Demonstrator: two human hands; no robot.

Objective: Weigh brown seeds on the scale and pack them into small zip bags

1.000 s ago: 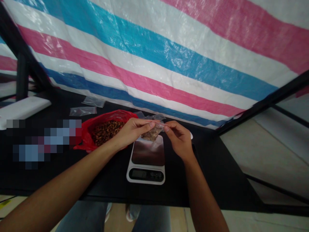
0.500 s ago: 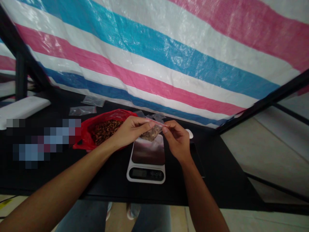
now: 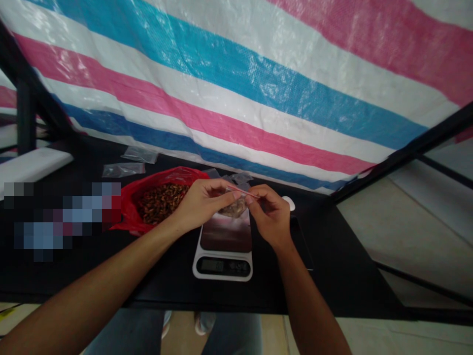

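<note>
Taking the kitchen scale as the clock's middle, a long white object [image 3: 35, 167] with a smooth surface lies toward nine to ten o'clock on the black bench [image 3: 343, 276]. At ten, flat clear bags [image 3: 124, 170] of glossy film lie beyond a red plastic bag [image 3: 129, 209], crinkled and slumped open around small, elongated brown pieces [image 3: 158, 202]. The left hand [image 3: 201, 202] comes over that bag's edge, thumb and fingers pinching the red-lined top of a small clear bag [image 3: 232, 209]. This small bag is at twelve o'clock, over the far end of the scale [image 3: 225, 236]; whether it touches the platform, I cannot tell. It should be light, limp and rather slippery, its brownish contents shifting inside; the firmer top strip looks the best place to hold. The scale has a shiny platform and rounded white casing. At two o'clock the right hand [image 3: 271, 212] pinches the strip's other end. Past it sit a smooth, rounded white object [image 3: 289, 202] and, at three, a flat dark slab [image 3: 301, 244].
</note>
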